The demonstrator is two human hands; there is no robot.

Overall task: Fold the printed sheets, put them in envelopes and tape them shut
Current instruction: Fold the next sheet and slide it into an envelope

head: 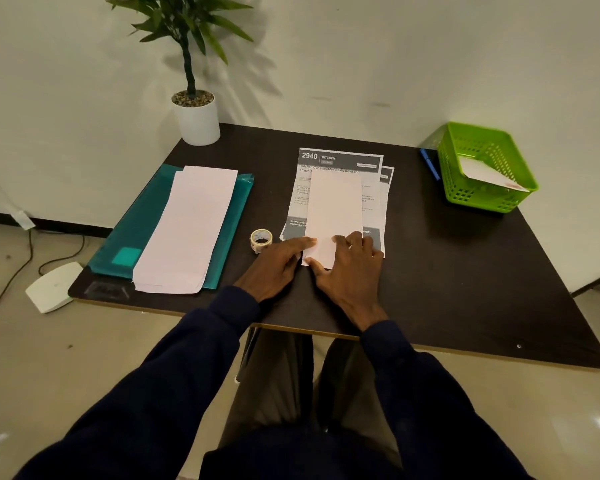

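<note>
Centre frame: closing flap of envelope atop printed sheets; left hand flat, pressing; right hand seemingly pinching flap. Next: fetching tape roll, just left.

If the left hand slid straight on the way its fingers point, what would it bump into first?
Probably the white envelope: the left hand aims at its near end, fingertips at its edge. Just beyond are the right hand and its fingers.
</note>
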